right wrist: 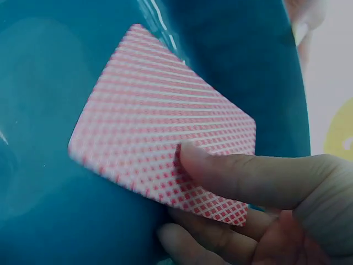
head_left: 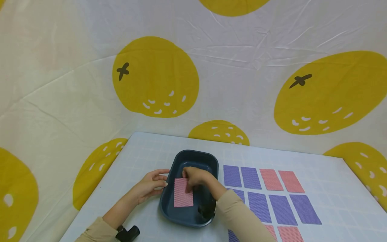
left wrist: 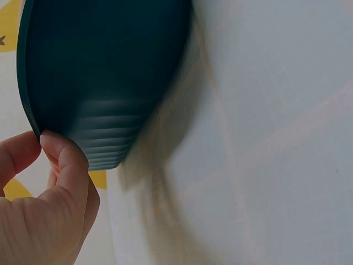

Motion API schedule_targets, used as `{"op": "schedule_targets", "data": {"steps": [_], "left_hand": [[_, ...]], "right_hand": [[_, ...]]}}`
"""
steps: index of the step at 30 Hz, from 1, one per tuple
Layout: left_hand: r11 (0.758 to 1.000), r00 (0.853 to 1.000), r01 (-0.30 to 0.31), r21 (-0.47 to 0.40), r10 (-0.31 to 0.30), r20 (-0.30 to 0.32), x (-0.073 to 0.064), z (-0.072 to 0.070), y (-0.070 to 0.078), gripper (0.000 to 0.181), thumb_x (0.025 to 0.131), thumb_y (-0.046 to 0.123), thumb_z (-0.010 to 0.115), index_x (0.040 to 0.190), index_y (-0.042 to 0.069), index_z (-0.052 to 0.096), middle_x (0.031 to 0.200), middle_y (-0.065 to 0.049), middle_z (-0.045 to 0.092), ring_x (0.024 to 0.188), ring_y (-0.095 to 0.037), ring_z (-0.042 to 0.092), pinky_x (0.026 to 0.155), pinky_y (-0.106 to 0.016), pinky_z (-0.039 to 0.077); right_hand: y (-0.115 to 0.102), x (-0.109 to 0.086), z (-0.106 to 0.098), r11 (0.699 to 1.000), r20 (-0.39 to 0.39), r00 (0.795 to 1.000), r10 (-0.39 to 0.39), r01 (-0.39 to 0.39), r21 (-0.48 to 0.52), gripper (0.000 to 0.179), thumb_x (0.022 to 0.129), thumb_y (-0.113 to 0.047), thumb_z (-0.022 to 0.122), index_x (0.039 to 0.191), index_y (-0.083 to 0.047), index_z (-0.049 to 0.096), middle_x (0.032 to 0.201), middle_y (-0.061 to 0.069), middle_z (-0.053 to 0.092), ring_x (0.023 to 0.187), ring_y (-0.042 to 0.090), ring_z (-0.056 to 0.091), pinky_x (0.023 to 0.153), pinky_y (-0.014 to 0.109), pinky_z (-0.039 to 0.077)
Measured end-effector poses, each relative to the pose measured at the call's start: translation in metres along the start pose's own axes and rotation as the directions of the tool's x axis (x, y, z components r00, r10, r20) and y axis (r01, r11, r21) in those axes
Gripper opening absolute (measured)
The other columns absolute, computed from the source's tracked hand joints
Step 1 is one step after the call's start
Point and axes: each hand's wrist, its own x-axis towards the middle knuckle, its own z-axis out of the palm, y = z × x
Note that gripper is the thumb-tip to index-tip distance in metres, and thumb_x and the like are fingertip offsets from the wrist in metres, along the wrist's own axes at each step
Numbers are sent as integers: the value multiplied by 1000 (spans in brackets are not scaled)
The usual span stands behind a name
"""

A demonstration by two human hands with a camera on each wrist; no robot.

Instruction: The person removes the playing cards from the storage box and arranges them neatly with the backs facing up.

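A dark blue plastic basin sits on the table, rounded at its corners. My left hand is at its left side; in the left wrist view the left hand pinches the rim between thumb and fingers. Inside the basin my right hand holds a red-and-white patterned playing card. The right wrist view shows the thumb of the right hand flat on the card, with fingers beneath it. Only the card's patterned back is visible.
Right of the basin, playing cards lie back up in rows, among them a blue card and a red card. My right forearm covers part of the lower rows. Behind the table hangs a cloth printed with yellow fruit.
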Motion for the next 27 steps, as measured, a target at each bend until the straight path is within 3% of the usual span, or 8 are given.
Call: {"op": "schedule_targets", "data": {"steps": [6,13,21,27], "left_hand": [[1000,1000,0,4,0,-1,0,1,0,58,87,2,59,139,-4,34,101,-8,53,82,-13,54,67,-26,48],[1000,1000,-4,-3,4,13,1,1,1,58,87,2,57,139,-4,33,100,-8,53,81,-12,54,65,-24,47],[1000,1000,9,6,-9,0,1,2,0,57,86,2,58,138,-3,35,100,-8,52,80,-11,53,66,-24,46],[1000,1000,-1,12,1,1,0,2,0,58,86,1,58,139,-3,34,102,-10,53,81,-12,54,66,-24,47]], "right_hand": [[0,-2,-4,995,83,996,14,-22,94,36,69,15,69,94,-5,52,80,12,55,60,19,54,53,35,51],[2,-1,-7,978,114,993,15,-38,204,42,71,16,67,105,-4,52,84,13,58,65,20,57,58,36,54],[3,-2,-11,934,109,994,12,-50,354,41,74,14,66,111,0,55,90,15,59,71,22,60,61,35,54],[3,-3,-15,915,85,996,6,-40,401,36,76,12,66,110,2,59,89,14,60,74,21,60,64,36,54]]}}
